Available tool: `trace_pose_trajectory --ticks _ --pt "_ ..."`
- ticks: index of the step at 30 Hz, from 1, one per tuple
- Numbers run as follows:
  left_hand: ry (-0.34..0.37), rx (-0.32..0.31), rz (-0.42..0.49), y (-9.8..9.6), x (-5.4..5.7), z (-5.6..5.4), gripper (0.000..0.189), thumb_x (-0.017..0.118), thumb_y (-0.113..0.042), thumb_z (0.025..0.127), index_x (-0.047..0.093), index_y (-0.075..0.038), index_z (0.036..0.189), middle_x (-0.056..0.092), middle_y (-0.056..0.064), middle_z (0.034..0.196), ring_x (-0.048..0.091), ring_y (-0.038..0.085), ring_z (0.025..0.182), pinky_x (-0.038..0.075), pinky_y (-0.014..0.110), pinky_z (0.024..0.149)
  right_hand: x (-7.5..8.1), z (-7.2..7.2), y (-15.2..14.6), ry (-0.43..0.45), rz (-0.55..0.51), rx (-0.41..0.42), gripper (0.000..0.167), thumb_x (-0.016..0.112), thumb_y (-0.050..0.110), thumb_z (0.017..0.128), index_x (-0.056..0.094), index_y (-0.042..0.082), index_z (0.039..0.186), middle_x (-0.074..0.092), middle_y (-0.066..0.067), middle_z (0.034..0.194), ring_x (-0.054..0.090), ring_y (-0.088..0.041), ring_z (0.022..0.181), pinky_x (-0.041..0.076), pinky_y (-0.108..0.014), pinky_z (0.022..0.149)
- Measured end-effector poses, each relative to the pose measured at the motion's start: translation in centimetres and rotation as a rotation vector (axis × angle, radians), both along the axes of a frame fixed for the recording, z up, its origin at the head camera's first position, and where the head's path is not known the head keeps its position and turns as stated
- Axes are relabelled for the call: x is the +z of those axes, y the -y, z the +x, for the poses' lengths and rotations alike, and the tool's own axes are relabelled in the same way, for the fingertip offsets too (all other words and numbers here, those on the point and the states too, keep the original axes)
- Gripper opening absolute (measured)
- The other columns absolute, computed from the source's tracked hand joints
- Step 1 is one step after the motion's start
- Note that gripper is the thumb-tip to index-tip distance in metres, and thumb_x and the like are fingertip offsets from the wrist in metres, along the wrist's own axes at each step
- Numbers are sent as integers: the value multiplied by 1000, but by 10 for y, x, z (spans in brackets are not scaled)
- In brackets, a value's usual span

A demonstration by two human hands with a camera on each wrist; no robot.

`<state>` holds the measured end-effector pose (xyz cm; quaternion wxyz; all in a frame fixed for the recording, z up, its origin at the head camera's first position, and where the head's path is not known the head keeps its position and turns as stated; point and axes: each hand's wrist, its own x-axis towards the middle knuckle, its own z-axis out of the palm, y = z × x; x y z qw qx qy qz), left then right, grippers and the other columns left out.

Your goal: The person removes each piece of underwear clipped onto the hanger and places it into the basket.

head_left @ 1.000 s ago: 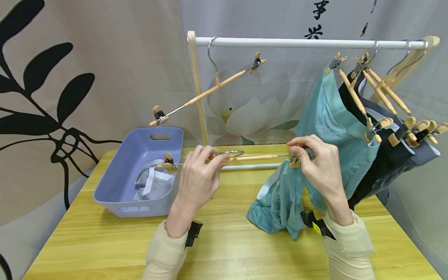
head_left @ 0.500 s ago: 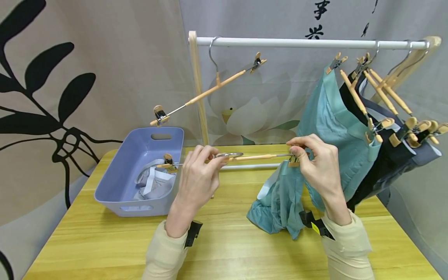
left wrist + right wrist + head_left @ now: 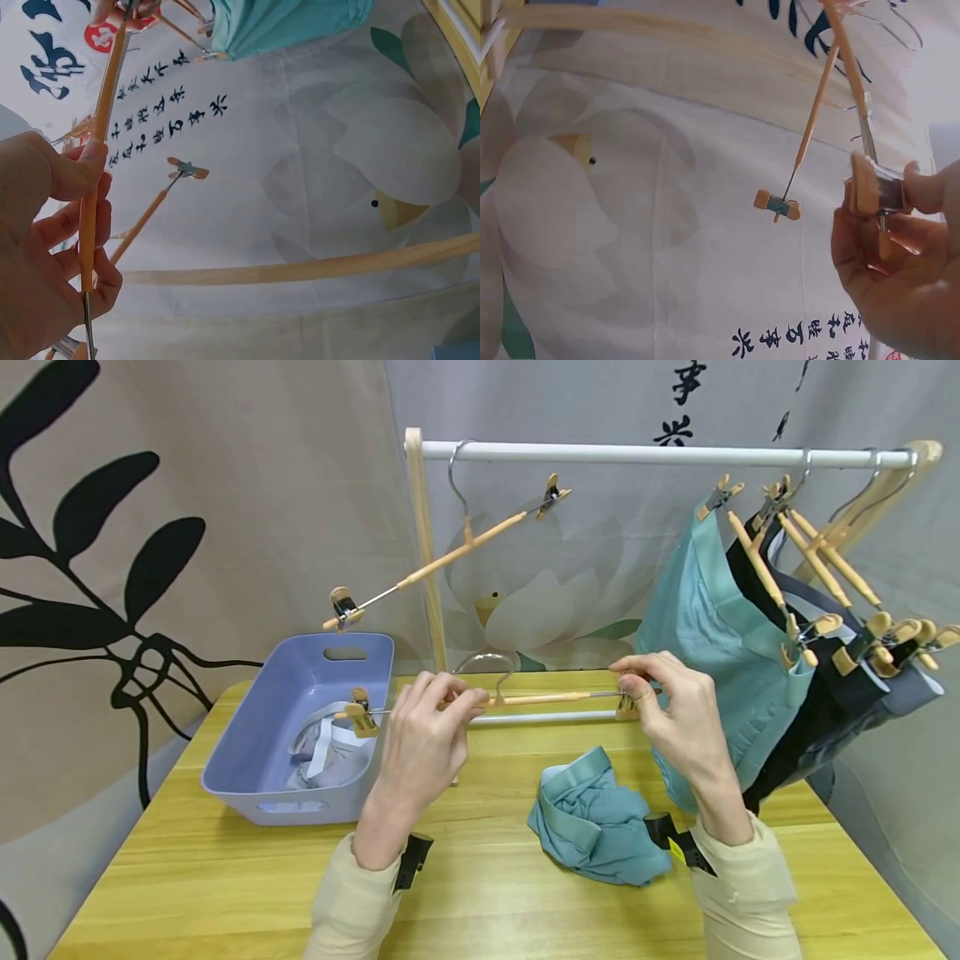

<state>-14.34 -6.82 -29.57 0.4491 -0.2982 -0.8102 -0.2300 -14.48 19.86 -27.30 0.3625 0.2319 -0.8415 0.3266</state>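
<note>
My left hand point(image 3: 423, 743) grips the wooden bar of a clip hanger point(image 3: 543, 699), held level above the table; the left wrist view shows fingers and thumb round the bar point(image 3: 96, 187). Its metal hook tilts up and back. Thumb and fingers of my right hand point(image 3: 682, 718) pinch the clip point(image 3: 866, 187) at the hanger's right end, and no cloth shows in this clip. The clip point(image 3: 362, 714) at the left end overlaps the basket's edge in the head view. Below, crumpled teal shorts point(image 3: 600, 827) with a wide waistband lie on the table, left of my right wrist.
A blue plastic basket point(image 3: 240, 760) holding pale grey cloth point(image 3: 333, 756) stands at the left. Behind my hands is a rack with a white rail point(image 3: 630, 453). One bare clip hanger point(image 3: 465, 547) hangs at its left; teal shorts point(image 3: 712, 610) and darker garments point(image 3: 840, 693) hang at its right.
The teal shorts have come out of the right clip and dropped in a heap on the table. The hanger's hook has swung upward. Both hands have stayed nearly in place.
</note>
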Motion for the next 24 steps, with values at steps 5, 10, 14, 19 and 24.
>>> trace_pose_trajectory --ticks 5,10,14,19,24 --pt "-2 3 -9 0 -1 0 15 71 2 77 72 -9 87 62 7 84 53 22 75 41 32 62 -3 0 4 -1 92 -41 15 57 4 92 68 -2 101 67 -14 88 55 -21 83 44 -25 72" --pt "-23 12 -25 -4 -3 -1 15 69 2 78 72 -11 86 61 6 83 52 23 75 40 32 62 -5 3 17 -120 276 -161 36 48 28 99 63 2 119 59 -17 124 48 -35 119 45 -49 94" --pt "-37 23 -66 -10 -4 -1 16 68 -1 79 71 -14 87 60 3 83 52 21 77 41 31 63 -10 3 33 -245 402 -89 43 45 36 99 63 4 120 61 -15 126 50 -35 122 44 -48 99" --pt "-28 22 -90 -16 -5 -1 12 70 -5 80 71 -14 88 62 2 84 54 20 78 41 30 63 -17 1 45 -280 476 32 25 68 18 86 69 6 107 69 -7 95 62 -24 87 53 -35 77" --pt "-33 15 -71 -21 -8 0 10 71 -6 80 71 -12 88 63 3 85 54 20 77 41 30 63 -21 -2 45 -264 431 85 18 56 19 94 69 5 94 64 -4 79 56 -17 69 49 -27 60"
